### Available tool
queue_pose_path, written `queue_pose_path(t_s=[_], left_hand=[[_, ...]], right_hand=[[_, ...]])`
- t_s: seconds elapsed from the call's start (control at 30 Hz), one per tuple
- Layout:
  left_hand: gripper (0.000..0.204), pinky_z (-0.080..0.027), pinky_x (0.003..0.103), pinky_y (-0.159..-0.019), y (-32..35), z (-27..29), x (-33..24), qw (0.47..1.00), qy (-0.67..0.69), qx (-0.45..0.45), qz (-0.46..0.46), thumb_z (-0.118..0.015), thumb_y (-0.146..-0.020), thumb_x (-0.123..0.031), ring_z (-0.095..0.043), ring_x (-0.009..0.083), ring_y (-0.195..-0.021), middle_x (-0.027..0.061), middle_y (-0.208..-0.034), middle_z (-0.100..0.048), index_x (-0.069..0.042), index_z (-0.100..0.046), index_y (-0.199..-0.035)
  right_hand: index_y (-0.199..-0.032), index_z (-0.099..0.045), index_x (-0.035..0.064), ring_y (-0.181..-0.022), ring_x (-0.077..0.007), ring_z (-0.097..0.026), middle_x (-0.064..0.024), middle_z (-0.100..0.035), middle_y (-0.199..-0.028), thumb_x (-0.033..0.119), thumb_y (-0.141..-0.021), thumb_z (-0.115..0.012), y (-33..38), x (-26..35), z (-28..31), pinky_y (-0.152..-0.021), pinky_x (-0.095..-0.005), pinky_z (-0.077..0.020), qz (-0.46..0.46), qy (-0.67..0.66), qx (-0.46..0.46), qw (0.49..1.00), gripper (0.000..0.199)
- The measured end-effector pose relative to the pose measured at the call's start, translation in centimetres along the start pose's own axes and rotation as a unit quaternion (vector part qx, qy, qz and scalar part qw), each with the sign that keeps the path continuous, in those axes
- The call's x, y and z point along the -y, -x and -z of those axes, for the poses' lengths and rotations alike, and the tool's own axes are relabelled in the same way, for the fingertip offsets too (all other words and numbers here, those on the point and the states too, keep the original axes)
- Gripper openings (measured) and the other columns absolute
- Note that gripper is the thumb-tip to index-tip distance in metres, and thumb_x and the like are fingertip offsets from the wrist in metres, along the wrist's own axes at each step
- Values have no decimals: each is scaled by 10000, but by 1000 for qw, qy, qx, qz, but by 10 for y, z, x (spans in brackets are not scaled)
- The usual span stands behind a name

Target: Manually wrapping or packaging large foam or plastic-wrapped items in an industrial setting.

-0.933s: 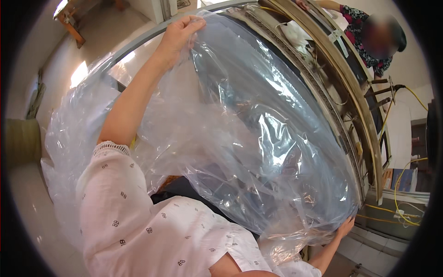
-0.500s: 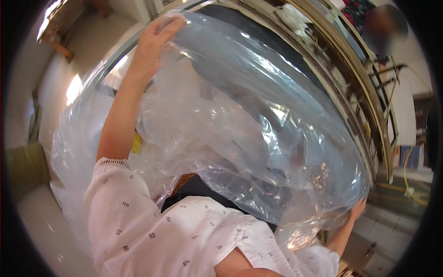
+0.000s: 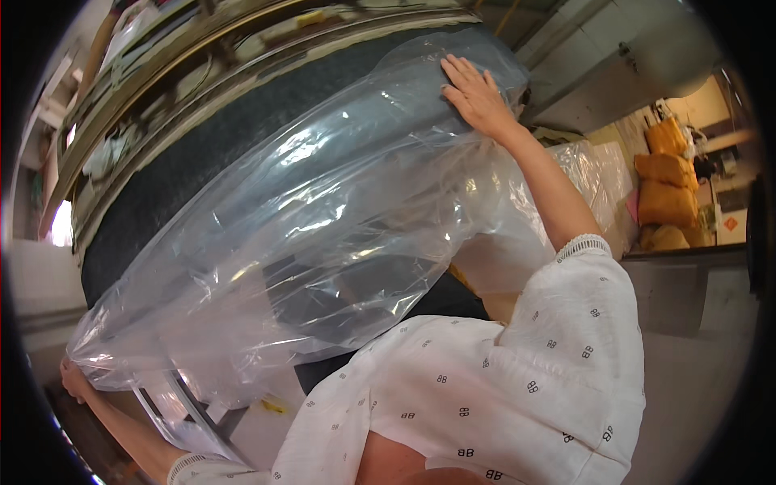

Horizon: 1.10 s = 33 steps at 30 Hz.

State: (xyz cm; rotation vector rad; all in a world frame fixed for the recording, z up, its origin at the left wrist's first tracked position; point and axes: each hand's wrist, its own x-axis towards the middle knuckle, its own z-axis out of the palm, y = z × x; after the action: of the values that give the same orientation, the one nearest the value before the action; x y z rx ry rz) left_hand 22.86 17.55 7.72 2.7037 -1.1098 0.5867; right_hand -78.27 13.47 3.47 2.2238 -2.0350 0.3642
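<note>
A large clear plastic bag (image 3: 323, 234) lies stretched slantwise over a long dark surface (image 3: 202, 153). My right hand (image 3: 478, 99) rests flat on the bag's upper end, fingers spread, with the bare forearm running down to my white patterned sleeve (image 3: 582, 267). My left hand (image 3: 73, 380) is at the lower left, closed on the bag's crumpled lower end. The bag bulges with air between the two hands. My white patterned shirt (image 3: 469, 404) fills the lower middle of the view.
Metal rails (image 3: 186, 65) run along the far side of the dark surface. More clear plastic (image 3: 598, 174) is piled at the right. Orange-yellow sacks (image 3: 667, 182) stand further right, by a grey cabinet (image 3: 614, 73). A grey ledge (image 3: 687, 283) crosses the right side.
The view has swung round: the raised arm now shows on the right and the low hand on the left. The bag stays stretched between both hands and looks flatter against the dark surface.
</note>
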Motion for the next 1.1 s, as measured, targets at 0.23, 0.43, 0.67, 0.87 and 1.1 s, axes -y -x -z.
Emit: queue_pose_path(t_s=[0.23, 0.43, 0.67, 0.87, 1.1], left_hand=[[296, -369, 321, -928, 267, 127, -371, 787, 356, 208, -459, -532, -884, -197, -503, 256, -1097, 140, -1192, -530, -6, -534, -1110], [78, -397, 227, -722, 326, 105, -419, 728, 544, 165, -383, -540, -874, -64, -493, 132, -782, 43, -882, -537, 13, -528, -872], [73, -370, 203, -690, 276, 107, -275, 840, 411, 35, -352, -536, -877, -46, -452, 110, -739, 27, -803, -502, 27, -538, -877], [89, -394, 266, -785, 306, 158, -218, 856, 367, -5, -363, -584, -816, 1, -514, 190, -855, 83, -858, -540, 32, -596, -899], [117, -423, 276, -775, 378, 153, -190, 889, 365, 61, -269, -621, -747, 36, -545, 193, -843, 92, -867, -568, 38, -644, -862]], right_hand=[[-1280, -338, -73, -1310, -337, -225, -243, -255, -1395, 539, -865, -383, -14, -36, 9, -1058, -493, -164, -209, 53, 66, 974, 741], [-1374, -278, 75, -1349, -259, -168, -97, -216, -1455, 528, -871, -383, -57, -98, -17, -1073, -452, -161, -80, -17, 25, 996, 685], [-1344, -320, 34, -1326, -266, -234, -126, -285, -1421, 428, -903, -392, -21, -42, -6, -1072, -424, -187, 99, -53, 9, 994, 596], [-986, -630, 42, -948, -281, -585, -86, -615, -1076, 187, -829, -560, -43, -40, -8, -794, -336, -468, 95, -143, -121, 978, 224], [-795, -609, 46, -680, -90, -550, -18, -610, -723, 128, -727, -669, -100, -70, -14, -634, -255, -448, -4, -244, -125, 962, 122]])
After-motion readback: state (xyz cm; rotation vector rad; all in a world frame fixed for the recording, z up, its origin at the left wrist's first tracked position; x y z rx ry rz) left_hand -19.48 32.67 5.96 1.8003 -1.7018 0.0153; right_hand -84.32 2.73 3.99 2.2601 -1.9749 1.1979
